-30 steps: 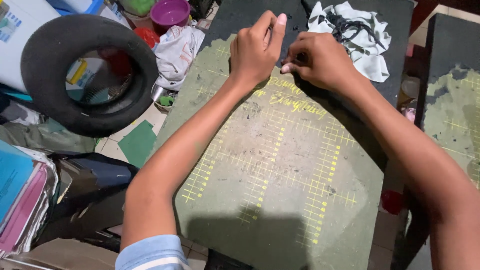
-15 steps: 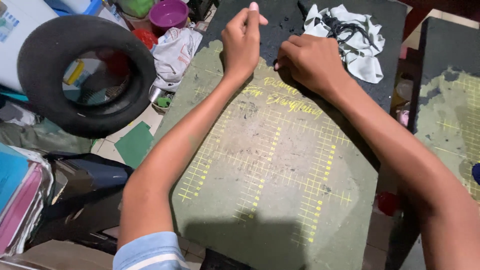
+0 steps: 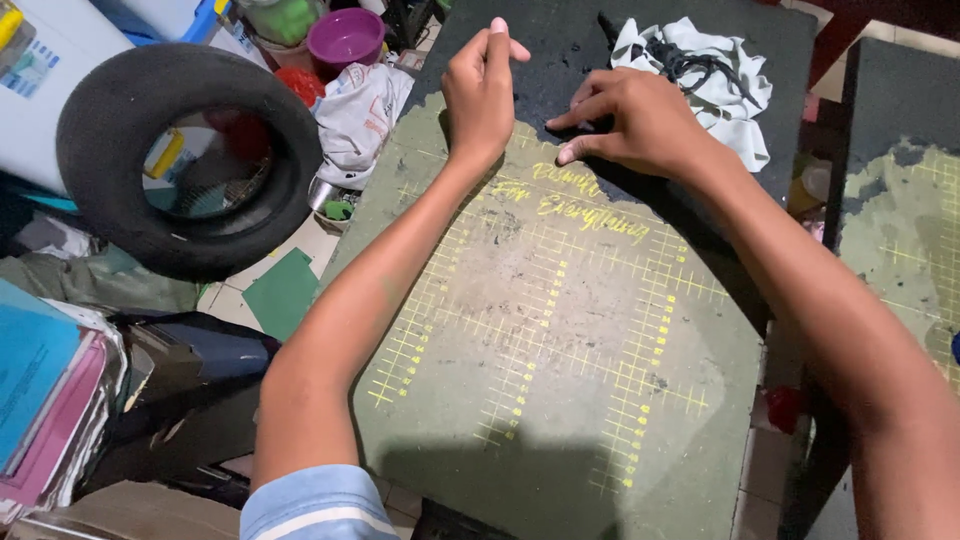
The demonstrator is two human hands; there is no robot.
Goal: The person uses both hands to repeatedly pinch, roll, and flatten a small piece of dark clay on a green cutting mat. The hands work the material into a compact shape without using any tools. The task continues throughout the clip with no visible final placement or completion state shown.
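A worn green mat (image 3: pixel 560 360) with a yellow grid is covering most of the counter (image 3: pixel 800 60) in the middle of the frame; its far end is peeled or worn away to a black layer (image 3: pixel 560 50). A crumpled white rag (image 3: pixel 740 75) with a dark cord on it is lying at the upper right, on the black part. A second counter with the same kind of mat (image 3: pixel 900 230) is standing at the right edge. At the upper left a black tyre (image 3: pixel 110 200) is lying on the cluttered floor, with a purple bowl (image 3: pixel 345 35) and a white bag (image 3: pixel 360 110) beyond it, a green sheet (image 3: pixel 285 290) on the tiles, and blue and pink folders (image 3: pixel 40 380) at the lower left.

The left hand (image 3: pixel 480 90) is resting at the upper middle, fingers loosely curled and thumb raised, holding nothing that shows. The right hand (image 3: pixel 635 125) is lying just beside it, fingertips pressing the black layer at the mat's ragged edge; whether it is pinching anything I cannot tell.

Compared with half a second ago, both hands are staying on the same spot, the right one having opened its fingers a little, and the view has shifted slightly.
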